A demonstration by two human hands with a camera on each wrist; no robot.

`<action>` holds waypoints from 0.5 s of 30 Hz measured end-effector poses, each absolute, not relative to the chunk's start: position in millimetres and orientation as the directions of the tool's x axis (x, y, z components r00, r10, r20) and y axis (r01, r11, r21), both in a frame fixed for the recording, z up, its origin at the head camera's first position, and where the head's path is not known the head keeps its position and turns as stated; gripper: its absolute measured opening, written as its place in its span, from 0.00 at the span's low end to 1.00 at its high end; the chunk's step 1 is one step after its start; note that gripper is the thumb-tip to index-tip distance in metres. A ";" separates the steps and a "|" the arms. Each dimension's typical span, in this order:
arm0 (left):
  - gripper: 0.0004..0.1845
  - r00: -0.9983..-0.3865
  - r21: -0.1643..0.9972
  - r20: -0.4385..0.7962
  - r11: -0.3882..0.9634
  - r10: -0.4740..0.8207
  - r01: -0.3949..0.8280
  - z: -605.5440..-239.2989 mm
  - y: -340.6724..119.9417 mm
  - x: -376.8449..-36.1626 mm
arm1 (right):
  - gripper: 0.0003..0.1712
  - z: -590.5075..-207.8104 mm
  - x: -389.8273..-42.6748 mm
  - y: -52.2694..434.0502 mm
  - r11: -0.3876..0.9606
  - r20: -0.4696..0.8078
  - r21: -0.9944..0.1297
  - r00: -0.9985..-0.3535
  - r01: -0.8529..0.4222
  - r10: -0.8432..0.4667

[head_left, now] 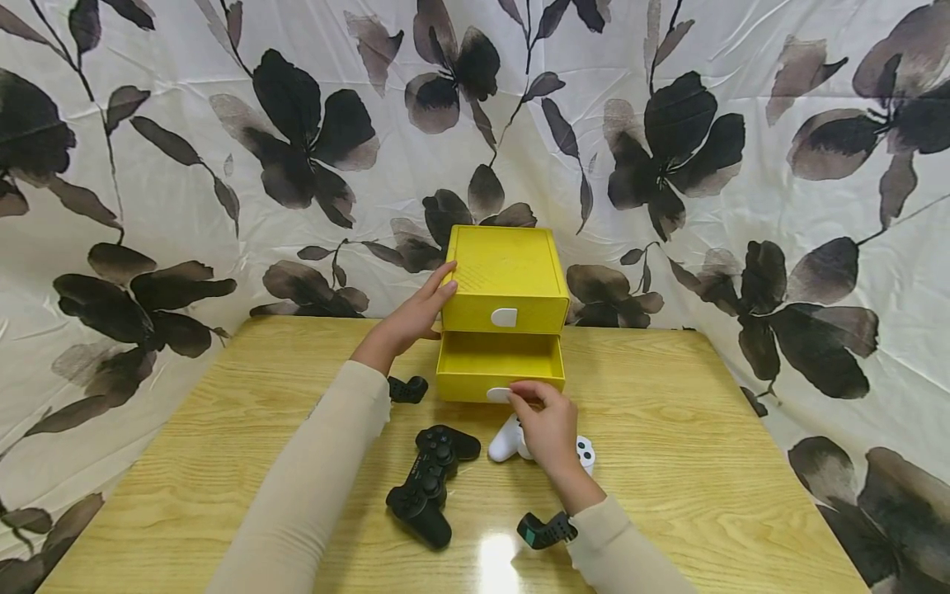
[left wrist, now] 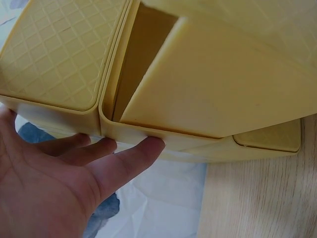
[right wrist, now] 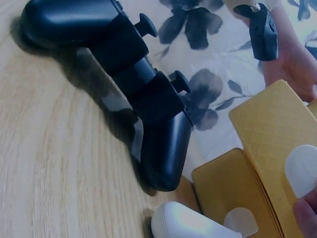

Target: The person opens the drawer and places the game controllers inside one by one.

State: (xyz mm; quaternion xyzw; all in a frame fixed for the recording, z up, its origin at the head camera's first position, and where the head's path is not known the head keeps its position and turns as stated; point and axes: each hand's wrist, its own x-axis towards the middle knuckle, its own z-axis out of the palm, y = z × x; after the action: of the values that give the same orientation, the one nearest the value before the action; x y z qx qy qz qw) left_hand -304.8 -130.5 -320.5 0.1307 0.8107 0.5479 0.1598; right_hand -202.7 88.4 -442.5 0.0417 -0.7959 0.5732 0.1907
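Observation:
A small yellow drawer unit stands at the back of the table, its lower drawer pulled partway out. My left hand steadies the unit from the left, fingers extended along its side; in the left wrist view those fingers touch the edge beside the drawer opening. With thumb and fingertips my right hand pinches the white drawer handle on the lower front. The right wrist view catches only fingertips at that tab. The upper drawer, with its own white handle, is closed.
A black game controller lies on the wooden table in front of the unit. Beneath my right hand is a white controller, partly hidden. Floral cloth hangs behind and at both sides.

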 end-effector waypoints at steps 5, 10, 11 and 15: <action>0.31 -0.916 0.930 -0.112 0.365 0.386 0.041 -321.1 -130.8 -304.6 | 0.08 -442.2 -199.9 91.4 0.310 0.341 -0.904 -0.934 -0.295 0.106; 0.31 -0.922 0.931 -0.093 0.361 0.375 0.052 -333.1 -132.8 -313.9 | 0.13 -440.6 -193.8 96.3 0.311 0.315 -0.905 -0.948 -0.289 0.038; 0.31 -0.924 0.932 -0.087 0.359 0.372 0.057 -337.1 -133.5 -317.1 | 0.14 -440.6 -192.7 97.7 0.324 0.312 -0.902 -0.949 -0.286 0.030; 0.31 -0.930 0.933 -0.069 0.353 0.362 0.068 -348.9 -135.4 -327.1 | 0.13 -442.2 -189.8 103.1 0.417 0.324 -0.861 -0.946 -0.291 0.009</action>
State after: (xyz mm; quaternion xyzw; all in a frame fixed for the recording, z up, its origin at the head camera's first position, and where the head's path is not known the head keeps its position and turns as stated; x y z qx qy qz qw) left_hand -327.1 -135.4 -348.9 0.1324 0.8116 0.5533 0.1326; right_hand -189.8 103.1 -442.2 0.0850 -0.8300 0.5330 0.1407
